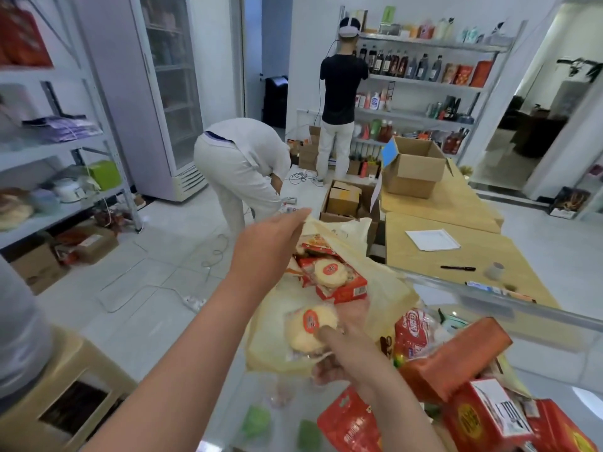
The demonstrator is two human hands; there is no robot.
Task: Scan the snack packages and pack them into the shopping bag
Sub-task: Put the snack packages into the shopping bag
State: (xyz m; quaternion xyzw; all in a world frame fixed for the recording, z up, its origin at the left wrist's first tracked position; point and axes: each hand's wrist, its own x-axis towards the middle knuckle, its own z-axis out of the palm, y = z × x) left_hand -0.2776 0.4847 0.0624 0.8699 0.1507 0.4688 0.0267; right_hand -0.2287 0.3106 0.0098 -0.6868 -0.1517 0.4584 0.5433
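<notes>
A pale yellow shopping bag [388, 288] lies open on the glass counter. My left hand [267, 243] pinches its upper rim and holds the mouth up. Inside the bag are red-and-clear snack packages [339, 278] with round pale cakes. My right hand [346, 357] grips a clear package holding a round cake [308, 327] with a red label, at the bag's lower edge. More red snack packages [456, 357] are piled on the counter to the right.
A glass counter edge [489, 298] runs diagonally at right. Beyond it a wooden table carries a white sheet [432, 239], a black pen [456, 268] and a cardboard box [414, 168]. Two people [241, 168] are by the shelves [424, 79]. Cables cross the floor.
</notes>
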